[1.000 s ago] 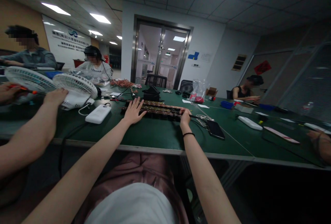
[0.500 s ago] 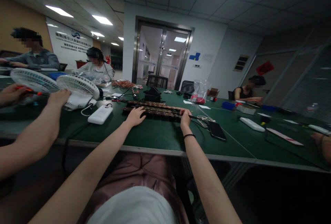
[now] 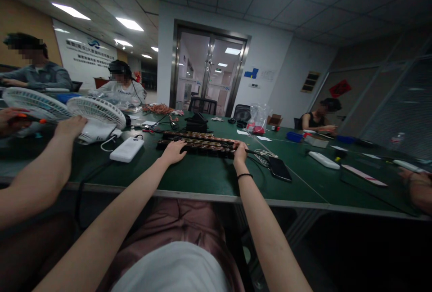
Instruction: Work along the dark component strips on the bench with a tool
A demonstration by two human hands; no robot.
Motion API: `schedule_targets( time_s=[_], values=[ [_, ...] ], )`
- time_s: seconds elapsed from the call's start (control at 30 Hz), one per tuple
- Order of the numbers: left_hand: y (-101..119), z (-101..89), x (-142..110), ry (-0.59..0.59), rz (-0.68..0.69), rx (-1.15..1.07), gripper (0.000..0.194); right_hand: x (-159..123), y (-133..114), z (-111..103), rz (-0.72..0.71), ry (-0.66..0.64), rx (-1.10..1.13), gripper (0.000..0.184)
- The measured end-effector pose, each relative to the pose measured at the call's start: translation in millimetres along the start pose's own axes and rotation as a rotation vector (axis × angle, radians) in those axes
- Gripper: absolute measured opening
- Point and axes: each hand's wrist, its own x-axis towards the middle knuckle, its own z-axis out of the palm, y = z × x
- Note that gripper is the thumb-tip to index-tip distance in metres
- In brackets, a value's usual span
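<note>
In front of me, a long bundle of dark strips with shiny copper-coloured lines lies crosswise on the green table. My left hand rests at its near left side, palm down, fingers stretched and thumb apart. At the bundle's right end, my right hand is closed around a slim black handle-like thing, which sticks out to the right of the fist. Its working end is too small and dark to make out. A phone and a coiled white cable lie just right of that hand.
A white power bank and a white fan stand to the left. Beside me, a co-worker's hand touches the fan. Behind the bundle sits a black case. The table's front edge runs near my lap.
The whole view has shifted slightly, so most things sit a little further left. Both my hands keep their places at the bundle.
</note>
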Motion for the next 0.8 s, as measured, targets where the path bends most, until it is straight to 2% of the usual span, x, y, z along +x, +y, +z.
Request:
schedule_targets(
  time_s=[0.13,0.33,0.53,0.7,0.8],
  values=[
    [-0.9,-0.4,1.8,0.005,0.015,0.021,0.048,0.8,0.7,1.3,-0.035,0.002,-0.003,0.023],
    [-1.6,-1.8,2.5,0.031,0.017,0.038,0.044,5.9,2.4,0.6,0.022,0.025,0.03,0.024],
    [-3.8,-1.2,2.1,0.053,-0.01,0.036,0.041,10.8,3.5,-3.3,0.024,-0.014,0.031,0.025],
    [-4.7,-0.6,2.3,0.066,-0.005,0.025,0.04,7.7,-1.3,-1.1,0.067,-0.02,0.088,0.019],
    [-3.9,-1.3,2.0,0.077,-0.005,0.016,0.039,4.4,-3.3,0.4,0.038,-0.053,0.124,0.018]
  ],
)
